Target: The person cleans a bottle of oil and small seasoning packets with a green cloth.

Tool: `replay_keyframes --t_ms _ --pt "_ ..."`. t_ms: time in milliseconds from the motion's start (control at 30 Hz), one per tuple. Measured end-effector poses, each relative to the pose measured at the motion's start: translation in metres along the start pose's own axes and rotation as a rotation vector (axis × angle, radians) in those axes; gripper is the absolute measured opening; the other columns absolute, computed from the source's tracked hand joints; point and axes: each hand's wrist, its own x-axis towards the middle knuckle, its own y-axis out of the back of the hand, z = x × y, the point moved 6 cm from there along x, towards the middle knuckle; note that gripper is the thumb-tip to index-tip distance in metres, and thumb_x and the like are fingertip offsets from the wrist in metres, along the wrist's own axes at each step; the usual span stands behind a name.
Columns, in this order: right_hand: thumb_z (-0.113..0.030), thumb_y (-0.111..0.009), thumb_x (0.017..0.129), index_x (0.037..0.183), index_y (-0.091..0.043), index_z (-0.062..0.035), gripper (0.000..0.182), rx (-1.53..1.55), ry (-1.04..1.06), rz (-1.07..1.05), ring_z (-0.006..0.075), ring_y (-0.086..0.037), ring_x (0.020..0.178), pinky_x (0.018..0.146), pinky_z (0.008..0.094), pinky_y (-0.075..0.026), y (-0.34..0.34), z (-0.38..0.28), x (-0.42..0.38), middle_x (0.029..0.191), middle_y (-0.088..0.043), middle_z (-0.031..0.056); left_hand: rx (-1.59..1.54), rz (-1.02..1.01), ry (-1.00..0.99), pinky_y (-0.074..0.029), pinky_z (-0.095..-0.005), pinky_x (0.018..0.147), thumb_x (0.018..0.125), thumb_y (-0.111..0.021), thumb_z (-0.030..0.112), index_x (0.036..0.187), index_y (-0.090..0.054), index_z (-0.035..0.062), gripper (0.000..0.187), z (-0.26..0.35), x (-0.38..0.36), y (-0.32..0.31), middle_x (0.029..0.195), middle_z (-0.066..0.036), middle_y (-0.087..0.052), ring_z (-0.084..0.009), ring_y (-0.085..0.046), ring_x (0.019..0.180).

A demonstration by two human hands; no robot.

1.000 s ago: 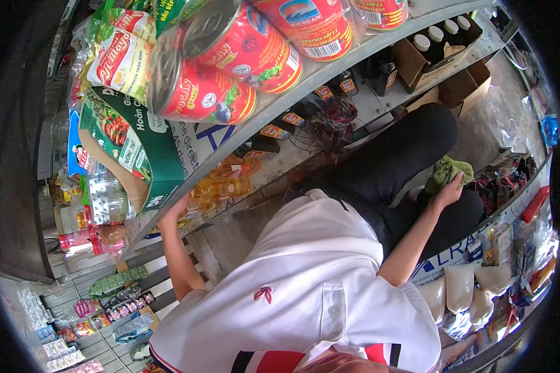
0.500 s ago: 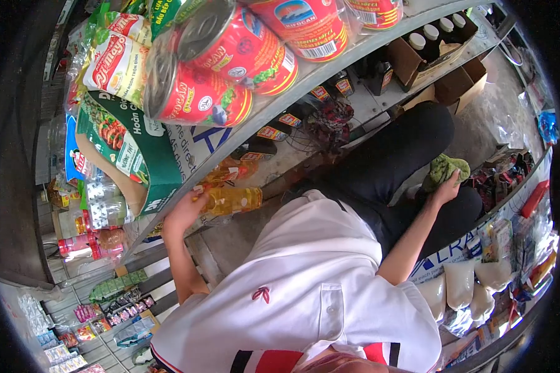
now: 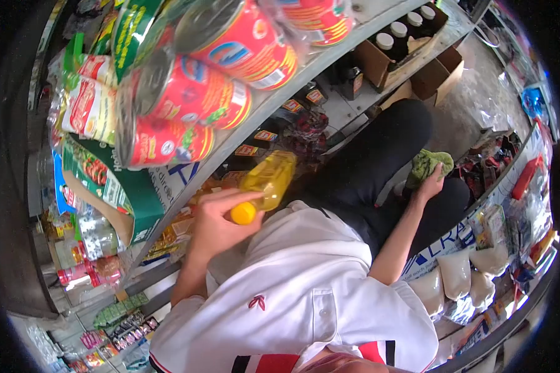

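Note:
My left hand (image 3: 221, 221) is closed around the neck of a bottle of yellow cooking oil (image 3: 270, 177), just under its yellow cap (image 3: 243, 213). The bottle is tilted, its cap toward me and its base pointing away, in front of the lower shelf. Over my bent knee, my right hand (image 3: 430, 184) grips a crumpled green cloth (image 3: 426, 166). Behind the left hand, partly hidden, more yellow oil bottles (image 3: 179, 229) sit on the low shelf.
Large red cans (image 3: 196, 90) in plastic wrap line the upper shelf edge (image 3: 255, 127) on the left. Dark bottles (image 3: 247, 150) stand below. An open carton (image 3: 370, 62) with white-capped bottles is at the back. Filled clear bags (image 3: 455, 273) lie at the right.
My left hand has lifted the oil bottle off the low shelf and brought it right, toward my body, turning its cap toward me. My right hand still holds the cloth; the view has shifted slightly.

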Motion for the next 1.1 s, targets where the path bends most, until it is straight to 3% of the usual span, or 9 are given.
replay_keyframes --t_ms 200,333,400,567,767,800,900,1000,1100 --pt "-0.031 -0.061 0.103 0.123 -0.066 0.0053 0.042 0.229 -0.02 -0.073 0.0162 -0.066 0.096 0.085 0.0329 -0.053 -0.008 -0.024 -0.02 0.112 -0.07 0.0086 -0.301 0.124 -0.508 -0.046 -0.0301 0.052 0.067 -0.076 0.004 0.081 -0.073 0.0054 0.014 0.071 0.045 -0.04 0.065 -0.007 -0.065 -0.0195 -0.061 0.054" --pt "-0.032 -0.057 0.101 0.128 -0.063 0.0021 0.044 0.345 -0.133 -0.151 0.0231 -0.068 0.106 0.095 0.0377 -0.052 0.001 -0.017 -0.014 0.117 -0.07 0.0109 -0.474 -0.013 -0.805 -0.045 -0.0295 0.047 0.065 -0.075 0.0 0.085 -0.072 0.0047 0.021 0.124 0.083 -0.069 0.063 -0.007 -0.063 -0.0201 -0.059 0.049" --pt "-0.033 -0.053 0.099 0.134 -0.059 0.0 0.048 0.953 -0.439 -0.301 0.0288 -0.065 0.118 0.105 0.0423 -0.049 -0.015 -0.069 -0.047 0.128 -0.068 0.0132 -0.51 -0.051 -0.894 -0.045 -0.0295 0.047 0.064 -0.075 -0.001 0.086 -0.072 0.0051 0.023 0.143 0.097 -0.086 0.062 -0.006 -0.062 -0.0197 -0.059 0.049" --pt "-0.036 -0.053 0.096 0.144 -0.051 -0.0004 0.06 0.898 -0.291 -0.286 0.0332 -0.059 0.128 0.112 0.0473 -0.045 0.03 -0.094 -0.039 0.141 -0.06 0.0158 -0.555 -0.04 -1.087 -0.043 -0.029 0.046 0.061 -0.079 -0.001 0.089 -0.073 0.0068 0.03 0.175 0.124 -0.116 0.061 -0.003 -0.058 -0.0179 -0.056 0.049" --pt "-0.057 -0.077 0.072 0.148 -0.045 0.0034 0.102 0.342 -0.021 -0.598 0.0278 -0.053 0.134 0.112 0.0431 -0.042 -0.013 -0.181 -0.118 0.145 -0.054 0.0165 -0.484 0.025 -1.124 -0.048 -0.0307 0.054 0.064 -0.078 0.004 0.096 -0.073 0.0037 0.033 0.194 0.145 -0.131 0.065 -0.004 -0.057 -0.022 -0.057 0.055" --pt "-0.063 -0.07 0.079 0.149 -0.043 0.005 0.101 0.403 0.16 -0.731 0.0303 -0.05 0.137 0.115 0.0437 -0.039 -0.035 -0.208 -0.14 0.149 -0.05 0.0198 -0.441 0.095 -1.14 -0.05 -0.0334 0.059 0.065 -0.076 0.006 0.098 -0.073 0.0033 0.033 0.198 0.149 -0.13 0.07 -0.006 -0.058 -0.0241 -0.059 0.061" --pt "-0.047 -0.052 0.097 0.144 -0.049 0.0051 0.07 0.402 0.553 -0.583 0.0381 -0.052 0.135 0.114 0.0473 -0.038 -0.064 -0.267 -0.16 0.145 -0.052 0.0257 -0.407 0.251 -1.08 -0.052 -0.0395 0.083 0.079 -0.069 0.015 0.109 -0.063 0.0 0.035 0.199 0.162 -0.131 0.089 -0.013 -0.062 -0.028 -0.063 0.081" --pt "-0.032 -0.057 0.094 0.138 -0.057 0.0023 0.056 0.047 0.807 -0.306 0.0433 -0.055 0.128 0.11 0.0494 -0.042 -0.08 -0.293 -0.168 0.14 -0.056 0.0278 -0.823 0.196 -0.723 -0.051 -0.0349 0.083 0.096 -0.061 0.016 0.112 -0.054 0.0013 0.023 0.182 0.182 -0.151 0.09 -0.011 -0.063 -0.022 -0.062 0.082" --pt "-0.041 -0.059 0.095 0.135 -0.059 0.0006 0.058 0.015 1.119 -0.082 0.0477 -0.055 0.126 0.104 0.0553 -0.047 -0.093 -0.268 -0.18 0.14 -0.055 0.0288 -0.927 0.158 -0.554 -0.053 -0.0333 0.072 0.103 -0.053 0.015 0.104 -0.05 0.0021 0.013 0.175 0.2 -0.15 0.077 -0.007 -0.057 -0.0197 -0.062 0.069"
